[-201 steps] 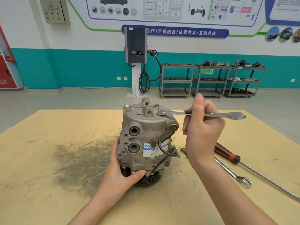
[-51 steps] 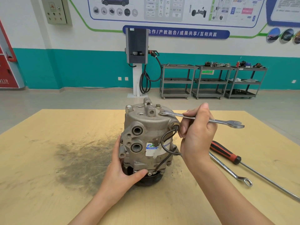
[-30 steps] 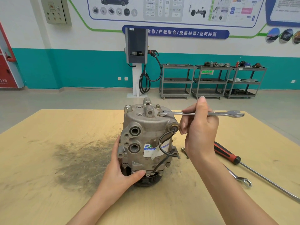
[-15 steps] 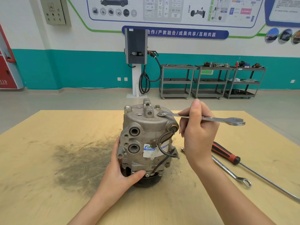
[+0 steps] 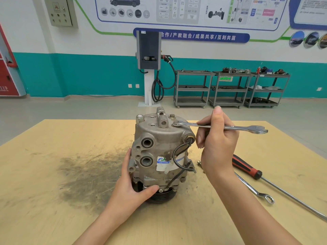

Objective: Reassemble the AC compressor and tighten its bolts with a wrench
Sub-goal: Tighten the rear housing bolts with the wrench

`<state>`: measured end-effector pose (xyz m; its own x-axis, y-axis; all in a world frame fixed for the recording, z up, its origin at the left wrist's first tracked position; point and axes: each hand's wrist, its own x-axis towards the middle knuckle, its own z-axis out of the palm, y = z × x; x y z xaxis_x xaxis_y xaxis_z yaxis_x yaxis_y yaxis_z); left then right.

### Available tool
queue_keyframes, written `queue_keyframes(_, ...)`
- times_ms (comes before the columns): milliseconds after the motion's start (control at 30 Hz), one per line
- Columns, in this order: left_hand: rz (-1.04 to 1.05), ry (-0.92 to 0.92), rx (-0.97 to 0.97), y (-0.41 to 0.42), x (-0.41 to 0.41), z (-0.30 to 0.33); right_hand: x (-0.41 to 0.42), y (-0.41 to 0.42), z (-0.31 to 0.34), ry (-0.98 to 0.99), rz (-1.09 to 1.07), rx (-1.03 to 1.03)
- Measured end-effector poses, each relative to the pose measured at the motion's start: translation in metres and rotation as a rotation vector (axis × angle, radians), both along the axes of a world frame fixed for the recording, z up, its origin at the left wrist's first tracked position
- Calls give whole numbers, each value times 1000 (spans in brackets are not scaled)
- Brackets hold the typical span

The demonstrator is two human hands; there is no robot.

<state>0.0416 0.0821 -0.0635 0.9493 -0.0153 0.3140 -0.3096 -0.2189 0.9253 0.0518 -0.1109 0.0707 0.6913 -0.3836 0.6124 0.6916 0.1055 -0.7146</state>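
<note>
The step in hand is judged to be the tightening of a bolt [image 5: 175,123] on the top face of the AC compressor [image 5: 160,152] with the wrench [image 5: 219,127]. It is done well if the ring end is kept fully seated and level on the bolt head, so that the shaft is swung flat and not levered upward. Short, even strokes are advised, since the raised lugs on the cover leave little room for a wide swing. The body should be held firmly against the turning force, because it stands on its narrow pulley end and could tip or twist on the table [image 5: 53,174].

The compressor stands upright near the middle of the table, between the two hands. The left hand [image 5: 131,190] is wrapped round its lower left side, with the thumb pressed against the front just above the pulley. The right hand [image 5: 216,138] is raised just beside the upper right of the housing and is closed on the wrench shaft near its middle, the open-jawed end projecting to the right. A second wrench [image 5: 253,189] and a red-handled screwdriver [image 5: 246,167] lie on the table to the right, apart from both hands.
</note>
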Motion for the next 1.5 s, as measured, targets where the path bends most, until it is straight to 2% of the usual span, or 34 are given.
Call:
queue_keyframes(333, -7, -10, -3, 1, 0, 0, -5, 1, 0, -58, -12, -60)
queue_keyframes(600, -17, -9, -6, 0, 0, 0, 8, -4, -1, 134, 159, 158)
queue_keyframes(900, -16, -6, -11, 0, 0, 0, -7, 1, 1, -75, -16, -93)
queue_keyframes(1267, -11, -5, 2, 1, 0, 0, -6, -1, 2, -74, -58, -110)
queue_keyframes(1500, -11, 9, 1, 1, -2, 2, -1, -6, 10, 15, 2, 5)
